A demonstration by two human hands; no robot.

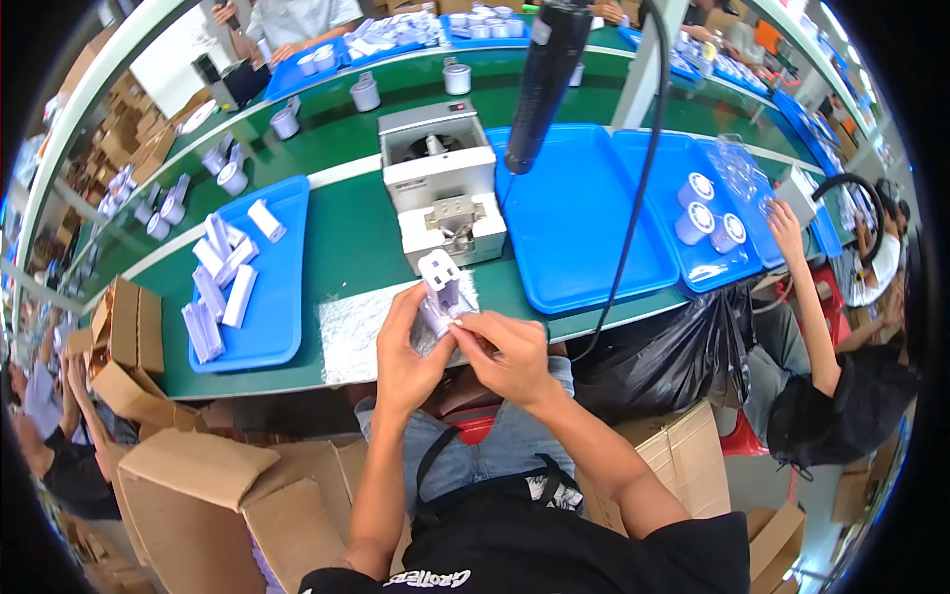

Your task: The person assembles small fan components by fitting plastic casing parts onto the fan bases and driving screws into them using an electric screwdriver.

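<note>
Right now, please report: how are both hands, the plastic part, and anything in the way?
Left hand and right hand holding pale plastic part. Part in front of grey machine. Black hanging tool overhead, clear of hands.

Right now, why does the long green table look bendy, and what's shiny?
Head view: the fisheye lens bows the long green table, and the picture's rim goes black; head view again: bright glints streak the crumpled black plastic bag.

White lettering [435,578] crosses the black shirt [564,540]; marks [411,186] on the grey machine [440,166] seem too blurred.
</note>
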